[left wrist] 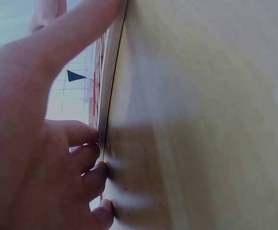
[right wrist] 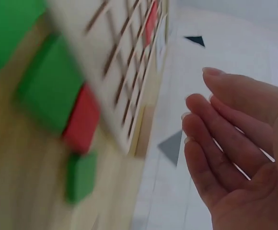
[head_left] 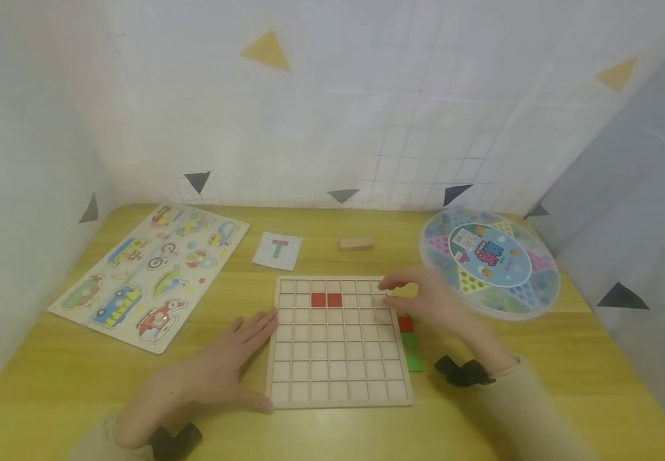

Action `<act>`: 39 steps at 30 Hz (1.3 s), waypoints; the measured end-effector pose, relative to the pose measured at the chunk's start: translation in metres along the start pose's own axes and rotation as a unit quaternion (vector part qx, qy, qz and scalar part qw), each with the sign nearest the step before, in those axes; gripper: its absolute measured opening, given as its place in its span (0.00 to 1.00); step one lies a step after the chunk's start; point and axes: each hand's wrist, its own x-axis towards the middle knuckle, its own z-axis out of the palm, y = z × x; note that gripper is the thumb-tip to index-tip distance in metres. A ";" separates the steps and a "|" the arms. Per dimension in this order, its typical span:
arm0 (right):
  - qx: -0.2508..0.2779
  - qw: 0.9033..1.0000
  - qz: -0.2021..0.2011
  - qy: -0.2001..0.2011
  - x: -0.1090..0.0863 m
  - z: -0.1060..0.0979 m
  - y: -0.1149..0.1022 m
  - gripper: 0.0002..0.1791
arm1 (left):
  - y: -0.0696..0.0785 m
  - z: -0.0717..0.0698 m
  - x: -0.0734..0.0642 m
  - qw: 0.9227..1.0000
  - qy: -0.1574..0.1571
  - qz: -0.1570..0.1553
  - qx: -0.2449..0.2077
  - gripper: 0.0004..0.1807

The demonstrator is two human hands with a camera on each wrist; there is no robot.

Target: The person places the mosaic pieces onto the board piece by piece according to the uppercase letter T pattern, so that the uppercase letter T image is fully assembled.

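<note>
A wooden grid board [head_left: 341, 351] lies on the table, with two red square tiles [head_left: 318, 299] side by side in its second row from the top. My left hand [head_left: 217, 365] rests at the board's left side, fingertips at the upper part of the edge and thumb at the lower corner. Over the upper right corner hovers my right hand [head_left: 430, 301], its thumb and fingers apart with nothing between them, as the right wrist view also shows. Beside the board's right edge lie loose tiles: a red tile [right wrist: 83, 120] and several green tiles [right wrist: 50, 86].
A small card [head_left: 287, 251] with a T pattern and a wooden block [head_left: 356, 243] lie behind the board. To the left is a vehicle puzzle board [head_left: 191, 301]. A round game box [head_left: 540, 275] stands at the back right, and a patterned backdrop [head_left: 321, 115] rises behind the table.
</note>
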 end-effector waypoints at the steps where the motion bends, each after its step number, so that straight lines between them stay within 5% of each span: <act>1: 0.002 1.000 0.002 0.004 -0.004 -0.003 0.003 0.14 | 0.000 0.000 0.000 1.000 0.000 0.000 0.000 0.71; 8: -0.015 0.999 0.005 0.038 -0.033 -0.019 0.022 0.11 | 0.000 -0.001 0.000 1.000 -0.005 -0.001 -0.006 0.70; 16: 0.004 0.999 0.051 0.016 -0.046 -0.018 0.041 0.11 | 0.000 -0.001 0.000 1.000 -0.004 -0.001 -0.006 0.71; 32: -0.024 0.999 -0.044 -0.002 -0.042 -0.002 0.058 0.16 | 0.000 0.000 0.001 1.000 0.000 0.003 0.006 0.70; 39: -0.077 0.995 -0.063 0.006 -0.042 -0.001 0.055 0.18 | -0.001 0.001 0.001 1.000 -0.002 -0.001 0.004 0.71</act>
